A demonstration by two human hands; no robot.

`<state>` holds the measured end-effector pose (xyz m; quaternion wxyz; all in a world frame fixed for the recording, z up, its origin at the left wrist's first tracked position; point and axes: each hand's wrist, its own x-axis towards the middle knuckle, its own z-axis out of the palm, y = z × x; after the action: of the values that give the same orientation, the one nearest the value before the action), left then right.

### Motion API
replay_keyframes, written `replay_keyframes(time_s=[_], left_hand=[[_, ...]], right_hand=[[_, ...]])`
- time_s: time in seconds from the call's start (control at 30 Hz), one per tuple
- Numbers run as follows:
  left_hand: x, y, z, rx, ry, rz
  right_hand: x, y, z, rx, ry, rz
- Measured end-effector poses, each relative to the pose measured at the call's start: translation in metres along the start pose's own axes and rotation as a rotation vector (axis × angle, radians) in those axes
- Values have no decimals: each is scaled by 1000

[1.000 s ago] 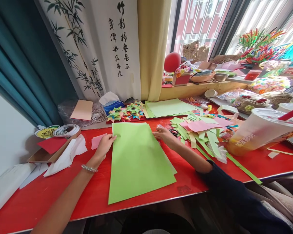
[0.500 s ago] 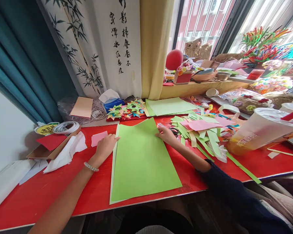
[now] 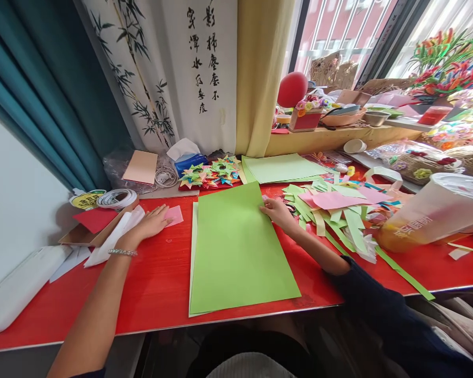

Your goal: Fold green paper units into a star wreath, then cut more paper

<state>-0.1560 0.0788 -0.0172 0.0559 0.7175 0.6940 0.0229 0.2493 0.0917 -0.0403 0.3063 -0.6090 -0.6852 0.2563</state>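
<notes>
On the red table (image 3: 157, 294), a big cup (image 3: 421, 215) at right holds amber drink; at left, a cardboard tray (image 3: 76, 236) bears red paper (image 3: 95, 219). The right hand (image 3: 279, 212) pinches central green paper (image 3: 240, 252); the left hand (image 3: 150, 223) (nearly flat) touches pink paper (image 3: 174, 215).

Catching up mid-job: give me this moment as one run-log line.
left hand: flat, fingers at pink paper | right hand: pinching green sheet's right edge | pale sheet: under it, showing at left

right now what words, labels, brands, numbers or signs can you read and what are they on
"影掃", "不": wall scroll, right column, rest unclear
"穿潭水", "痕": wall scroll, left column, rest unclear
Yellow sign: too blurred
Cup lettering: too blurred
</notes>
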Motion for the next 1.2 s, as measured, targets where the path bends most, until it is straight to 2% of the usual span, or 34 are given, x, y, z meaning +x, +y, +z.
replay_keyframes(time_s=[0.1, 0.23, 0.33, 0.57, 0.9, 1.0, 1.07, 1.2], left_hand=[[3, -4, 7, -5, 14, -12], [9, -6, 10, -7, 93, -62], [12, -8, 11, -18, 138, -46], [12, -11, 12, -60, 158, -4], [6, -7, 8, -36, 153, -37], [2, -2, 5, -3, 167, -21], [-3, 6, 0, 31, 218, 15], [-23, 35, -27, 81, 360, 176]], right_hand=[[0, 0, 1, -42, -49, 24], [0, -2, 1, -88, -88, 38], [0, -2, 0, -109, -104, 41], [0, -4, -3, -139, -117, 68], [1, 1, -1, -120, -122, 32], [1, 0, -1, -113, -126, 19], [1, -1, 0, -107, -123, 11], [2, -2, 1, -91, -108, 23]])
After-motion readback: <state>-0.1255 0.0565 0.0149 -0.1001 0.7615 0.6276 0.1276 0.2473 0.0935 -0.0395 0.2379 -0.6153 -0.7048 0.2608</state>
